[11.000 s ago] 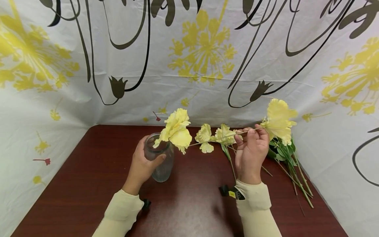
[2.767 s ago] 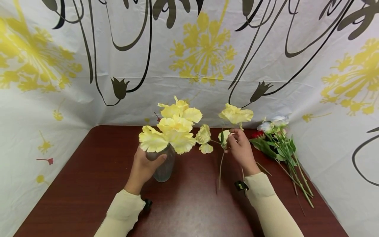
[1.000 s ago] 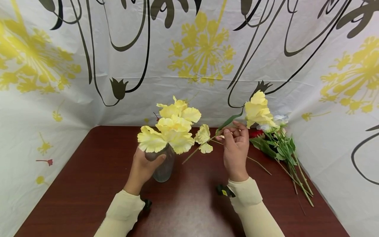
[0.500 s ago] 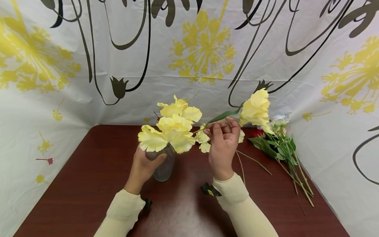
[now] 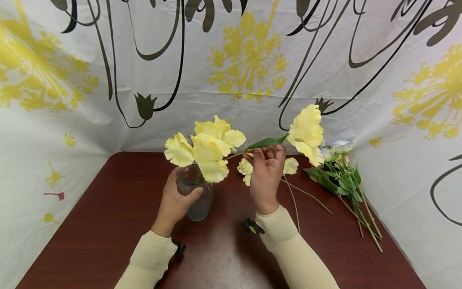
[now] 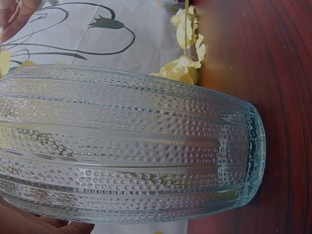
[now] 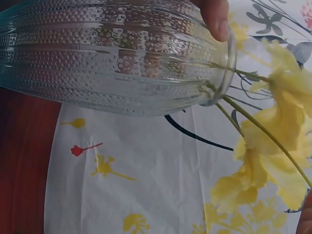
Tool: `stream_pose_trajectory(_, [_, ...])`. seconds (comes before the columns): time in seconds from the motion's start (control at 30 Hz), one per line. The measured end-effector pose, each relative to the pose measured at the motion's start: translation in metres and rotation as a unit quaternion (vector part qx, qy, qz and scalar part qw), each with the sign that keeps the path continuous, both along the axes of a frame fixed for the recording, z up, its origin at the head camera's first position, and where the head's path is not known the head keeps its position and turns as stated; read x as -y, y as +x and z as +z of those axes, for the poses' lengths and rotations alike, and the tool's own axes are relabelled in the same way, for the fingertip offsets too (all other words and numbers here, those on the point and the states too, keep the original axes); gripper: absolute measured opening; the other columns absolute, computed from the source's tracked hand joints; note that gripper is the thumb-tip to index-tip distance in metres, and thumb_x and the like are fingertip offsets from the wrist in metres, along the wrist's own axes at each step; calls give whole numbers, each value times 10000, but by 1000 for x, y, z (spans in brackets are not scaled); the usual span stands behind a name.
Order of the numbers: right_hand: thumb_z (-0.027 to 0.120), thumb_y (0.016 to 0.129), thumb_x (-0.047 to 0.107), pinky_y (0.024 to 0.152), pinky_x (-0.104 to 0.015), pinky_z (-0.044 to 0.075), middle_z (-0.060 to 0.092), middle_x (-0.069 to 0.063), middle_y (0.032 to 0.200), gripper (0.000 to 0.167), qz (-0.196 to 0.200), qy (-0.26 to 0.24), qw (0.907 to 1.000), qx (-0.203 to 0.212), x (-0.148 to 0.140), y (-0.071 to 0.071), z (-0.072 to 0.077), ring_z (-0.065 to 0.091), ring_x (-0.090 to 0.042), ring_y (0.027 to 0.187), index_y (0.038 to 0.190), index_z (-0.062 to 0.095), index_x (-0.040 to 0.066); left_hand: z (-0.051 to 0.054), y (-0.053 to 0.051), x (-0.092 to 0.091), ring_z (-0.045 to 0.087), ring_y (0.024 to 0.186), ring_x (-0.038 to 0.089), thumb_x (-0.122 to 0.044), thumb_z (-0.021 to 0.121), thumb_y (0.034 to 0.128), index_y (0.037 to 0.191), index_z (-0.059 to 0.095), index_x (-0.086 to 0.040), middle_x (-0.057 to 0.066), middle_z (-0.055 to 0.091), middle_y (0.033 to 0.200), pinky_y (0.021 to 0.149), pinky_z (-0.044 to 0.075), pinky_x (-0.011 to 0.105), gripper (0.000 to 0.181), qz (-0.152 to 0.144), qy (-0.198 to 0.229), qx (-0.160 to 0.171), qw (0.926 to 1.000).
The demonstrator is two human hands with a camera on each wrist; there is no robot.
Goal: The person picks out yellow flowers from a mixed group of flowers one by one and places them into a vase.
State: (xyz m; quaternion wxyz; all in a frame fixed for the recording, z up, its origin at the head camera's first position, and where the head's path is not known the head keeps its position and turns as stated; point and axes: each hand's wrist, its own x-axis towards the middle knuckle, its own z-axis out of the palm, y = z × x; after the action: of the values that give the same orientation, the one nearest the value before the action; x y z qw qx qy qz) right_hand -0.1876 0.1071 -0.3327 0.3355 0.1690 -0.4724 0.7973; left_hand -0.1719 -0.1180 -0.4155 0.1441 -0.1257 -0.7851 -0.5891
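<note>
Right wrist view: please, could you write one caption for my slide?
Left hand holds a ribbed, dimpled glass vase, ruffled yellow flowers at its mouth; right hand at the frame's edge.

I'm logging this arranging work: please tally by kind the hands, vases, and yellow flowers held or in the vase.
Hands: 2 (left hand, right hand)
Vases: 1 (glass vase)
Yellow flowers: 3 (front bloom, rear bloom, held bloom)
Total: 6

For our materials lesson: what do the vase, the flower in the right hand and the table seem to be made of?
Vase: probably glass, glossy and dimpled; see-through, with bluish edges.
Held flower: perhaps fabric, matte; its petals are thin and ruffled.
Table: wood or laminate, slightly shiny; streaky grain, soft glare.
</note>
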Motion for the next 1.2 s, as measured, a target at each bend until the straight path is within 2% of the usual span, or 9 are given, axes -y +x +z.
stream_pose_trajectory(0.2, [569,1007,70,776,-374,563,554,-90,942,155,309,287,9991,96,8,-1,-5,636,-244,868,1093,442,90,-1,0,0,449,1300,231,-212,795,860,1486,375,-196,44,451,1423,1030,378,535,754,-153,-35,-299,9994])
stream_pose_trajectory(0.3, [571,1004,62,768,-378,562,552,-96,932,147,330,280,9990,124,9,-1,-6,638,-249,861,1070,442,84,-2,0,-1,450,1301,209,-217,809,845,1483,376,-199,21,448,1425,1034,381,525,771,-143,18,-286,9995])
stream_pose_trajectory(0.4, [579,1000,65,770,-385,564,555,-109,936,151,136,178,9997,113,5,1,-3,636,-260,870,1075,449,79,-2,-1,-2,491,1250,203,-231,815,837,1454,394,-191,26,471,1383,1001,418,511,748,-150,41,-194,9997])
stream_pose_trajectory(0.63, [570,998,21,753,-347,559,560,-140,983,247,-238,-252,9994,-13,-10,8,6,611,-280,879,1208,450,71,-2,0,0,424,1343,225,-192,813,839,1513,327,-197,32,420,1469,1053,373,529,831,-135,61,-89,9999])
stream_pose_trajectory(0.73, [561,1000,17,742,-328,556,552,-137,995,257,-172,-335,9993,13,-12,11,8,602,-273,872,1221,442,71,-1,-1,0,419,1346,264,-155,809,837,1513,322,-160,80,414,1472,1063,357,543,833,-105,53,34,9999])
stream_pose_trajectory(0.87, [569,1004,46,752,-333,557,549,-126,1002,277,36,-302,9995,56,-7,14,7,596,-268,891,1237,424,83,10,5,-1,414,1349,274,-166,802,849,1510,315,-128,102,410,1471,1073,346,542,822,-22,-5,248,9997])
stream_pose_trajectory(0.97, [559,1007,36,760,-346,562,554,-119,997,260,177,-254,9995,-86,-1,15,5,604,-260,901,1225,424,82,9,5,-1,422,1340,257,-182,809,847,1496,333,-136,89,421,1455,1066,358,530,806,-27,-2,243,9997])
stream_pose_trajectory(1.07, [559,1007,35,763,-358,566,563,-110,983,217,255,-164,9994,-178,7,14,2,617,-248,892,1184,441,77,0,0,1,431,1329,241,-204,818,839,1506,333,-165,67,424,1458,1052,371,524,825,-40,-23,74,10000])
stream_pose_trajectory(1.2, [566,1010,78,781,-377,561,573,-111,984,181,349,54,9994,5,14,11,-5,622,-247,880,1149,451,73,0,2,0,479,1275,233,-280,801,852,1510,333,-176,55,444,1440,1004,413,524,814,57,-210,52,9997])
